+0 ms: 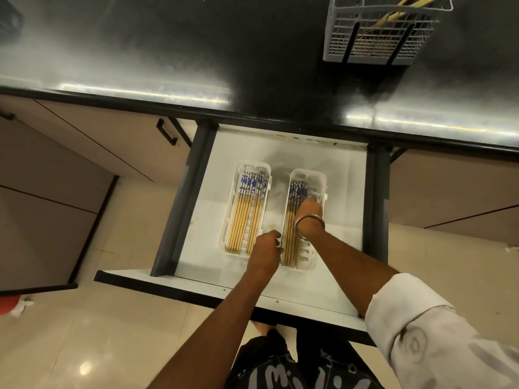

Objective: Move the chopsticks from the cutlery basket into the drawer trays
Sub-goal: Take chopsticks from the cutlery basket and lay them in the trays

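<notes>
An open drawer point(348, 175) with a white floor sits pulled out below a dark counter point(168, 51), and two white trays lie side by side in it. The left tray point(266, 167) holds a neat row of chopsticks point(247, 211), yellow along the shaft with blue-and-white patterned ends pointing toward the counter. The right tray point(323, 178) holds a second bundle of chopsticks point(292, 220) of the same kind, lying along its left half. The person's right hand point(307, 213), with a metal bangle point(309, 226) at the wrist, reaches down into the right tray and rests on that bundle; its fingers point away from the camera and are hidden under the back of the hand, so it cannot be told whether they grasp the sticks or merely press on them. The left hand point(266, 249) is at the near left edge of the right tray, between the two trays, with its fingers curled around the tray's rim. At the top right, on the counter, stands a grey cutlery basket point(376, 37) with a few yellow chopsticks point(398, 12) leaning inside it. A white sleeve point(421, 332) covers the right upper arm.
</notes>
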